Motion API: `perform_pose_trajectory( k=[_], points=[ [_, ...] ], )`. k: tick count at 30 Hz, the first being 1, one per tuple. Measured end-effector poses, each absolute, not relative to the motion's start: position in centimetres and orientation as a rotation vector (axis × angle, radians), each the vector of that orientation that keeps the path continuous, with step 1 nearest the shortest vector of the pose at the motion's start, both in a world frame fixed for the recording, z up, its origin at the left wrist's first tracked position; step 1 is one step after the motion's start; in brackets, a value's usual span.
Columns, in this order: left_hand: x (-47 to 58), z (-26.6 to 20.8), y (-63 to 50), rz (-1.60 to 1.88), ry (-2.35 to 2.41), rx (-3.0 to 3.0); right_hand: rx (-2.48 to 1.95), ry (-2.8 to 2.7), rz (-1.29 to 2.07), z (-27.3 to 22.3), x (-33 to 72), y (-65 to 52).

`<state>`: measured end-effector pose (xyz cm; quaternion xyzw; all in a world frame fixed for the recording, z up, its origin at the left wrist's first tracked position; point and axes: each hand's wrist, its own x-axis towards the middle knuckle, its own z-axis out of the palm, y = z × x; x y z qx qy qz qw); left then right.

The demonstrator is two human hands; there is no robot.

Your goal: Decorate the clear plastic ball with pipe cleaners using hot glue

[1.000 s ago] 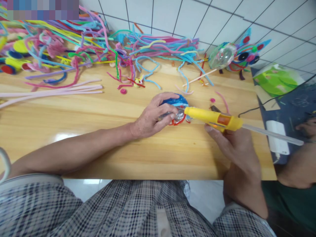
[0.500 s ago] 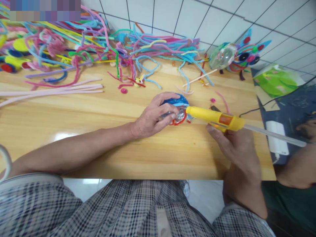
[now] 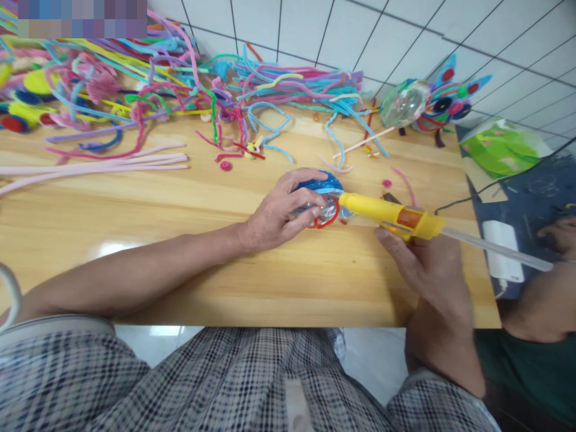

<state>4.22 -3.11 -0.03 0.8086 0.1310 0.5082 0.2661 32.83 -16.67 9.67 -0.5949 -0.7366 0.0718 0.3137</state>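
Note:
My left hand is wrapped round a clear plastic piece trimmed with blue and red pipe cleaners, holding it on the wooden table. My fingers hide much of its left side. In my right hand is a yellow hot glue gun, with a long translucent glue stick sticking out of its back. The gun's nozzle points left and meets the right side of the plastic piece; whether it touches cannot be made out.
Heaped pipe cleaners line the tiled wall. Pale pink pipe cleaners lie at left. A decorated bottle animal stands back right. Beyond the table's right edge are a white power adapter, a green bag and another person's arm.
The glue gun and my right hand have shifted very slightly left at the rear. My left hand and the plastic piece stay in place.

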Motion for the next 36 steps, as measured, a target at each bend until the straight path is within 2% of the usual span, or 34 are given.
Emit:
perform_pose_trajectory(
  k=[36],
  points=[
    [4.12, -0.04, -3.08, 1.352, 0.345, 2.182, -1.585, -1.958, 0.246, 10.11, 32.82, -16.79]
  ],
)
